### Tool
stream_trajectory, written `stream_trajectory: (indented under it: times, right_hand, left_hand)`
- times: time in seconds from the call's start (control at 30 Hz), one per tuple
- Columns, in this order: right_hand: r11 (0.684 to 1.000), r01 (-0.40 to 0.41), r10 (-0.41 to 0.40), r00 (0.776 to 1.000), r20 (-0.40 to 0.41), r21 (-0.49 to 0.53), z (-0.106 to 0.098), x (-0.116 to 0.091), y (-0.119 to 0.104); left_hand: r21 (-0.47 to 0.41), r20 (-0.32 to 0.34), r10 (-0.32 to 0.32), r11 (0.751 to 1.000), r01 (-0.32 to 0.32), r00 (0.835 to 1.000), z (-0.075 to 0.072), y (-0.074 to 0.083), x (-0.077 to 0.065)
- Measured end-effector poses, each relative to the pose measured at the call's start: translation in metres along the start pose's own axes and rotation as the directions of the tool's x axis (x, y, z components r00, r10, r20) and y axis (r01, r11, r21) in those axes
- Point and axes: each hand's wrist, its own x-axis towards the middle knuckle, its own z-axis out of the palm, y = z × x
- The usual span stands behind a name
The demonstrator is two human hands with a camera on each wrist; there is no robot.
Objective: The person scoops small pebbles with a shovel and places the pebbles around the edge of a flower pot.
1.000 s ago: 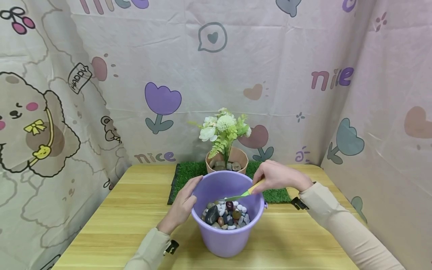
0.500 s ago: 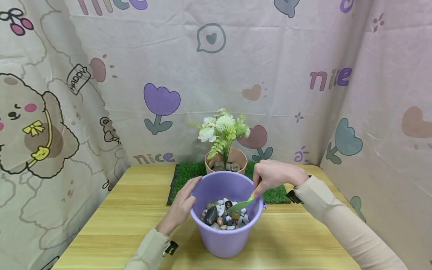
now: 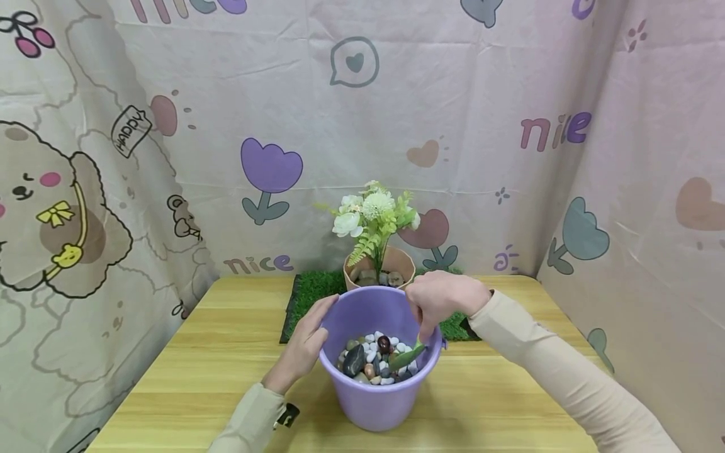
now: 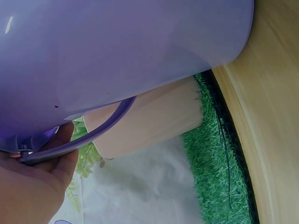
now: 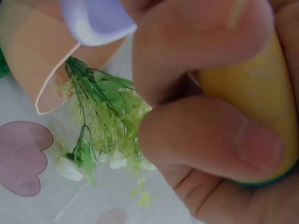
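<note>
A lilac bucket [image 3: 376,408] stands upright on the wooden table with mixed pebbles [image 3: 371,357] in its bottom, among them a large black stone [image 3: 354,361]. My left hand [image 3: 303,340] holds the bucket's left rim; the left wrist view shows its fingers at the hinge of the bucket's handle [image 4: 105,128]. With its fingers curled round the yellow grip [image 5: 252,88], my right hand [image 3: 444,297] holds a small trowel over the bucket's right side. The trowel's green blade [image 3: 405,358] points down and left onto the pebbles; its tip overlaps them.
Behind the bucket, a peach pot [image 3: 409,261] of stones and white artificial flowers [image 3: 376,206] stands on a green turf mat [image 3: 317,290]. A printed cloth [image 3: 476,75] hangs behind the table and along both sides.
My right hand has come left and tipped downward, reaching over the bucket. The trowel's blade has swung from lying nearly flat to a steeper slant, lower among the pebbles. My left hand stays put.
</note>
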Motion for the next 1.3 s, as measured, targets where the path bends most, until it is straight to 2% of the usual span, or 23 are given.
stream_trajectory:
  times: [0.23, 0.53, 0.73, 0.87, 0.97, 1.2, 1.3]
  right_hand:
    - [0.994, -0.001, -0.009, 0.996, -0.087, -0.111, 0.007, 0.006, -0.005]
    - [0.994, 0.031, -0.047, 0.986, -0.158, -0.105, 0.014, 0.006, 0.0]
    - [0.993, 0.004, -0.024, 0.985, -0.173, -0.114, 0.012, 0.002, -0.003]
    - [0.989, -0.006, -0.026, 0.976, -0.218, -0.148, 0.009, -0.001, -0.008]
    - [0.987, 0.006, -0.045, 0.969, -0.242, -0.159, 0.008, -0.002, -0.009]
    - [0.99, 0.028, -0.059, 0.973, -0.225, -0.141, 0.016, 0.005, -0.003]
    - [0.986, 0.051, -0.091, 0.96, -0.263, -0.156, 0.02, 0.007, 0.001]
  left_hand:
    - [0.0, 0.002, 0.004, 1.0, -0.004, 1.0, 0.0, 0.0, 0.0]
    - [0.006, -0.007, 0.006, 1.0, -0.006, 1.0, 0.001, -0.001, 0.0]
    - [-0.003, 0.004, -0.007, 1.0, 0.007, 1.0, 0.001, -0.002, -0.001]
    - [-0.013, 0.01, -0.021, 1.0, 0.021, 1.0, 0.001, -0.001, 0.0]
    - [-0.019, 0.008, -0.026, 0.999, 0.026, 1.0, 0.0, 0.0, 0.0]
    - [-0.019, 0.01, -0.028, 0.999, 0.028, 1.0, -0.001, 0.0, 0.0]
    - [-0.02, 0.004, -0.022, 1.0, 0.022, 1.0, 0.0, -0.001, 0.0]
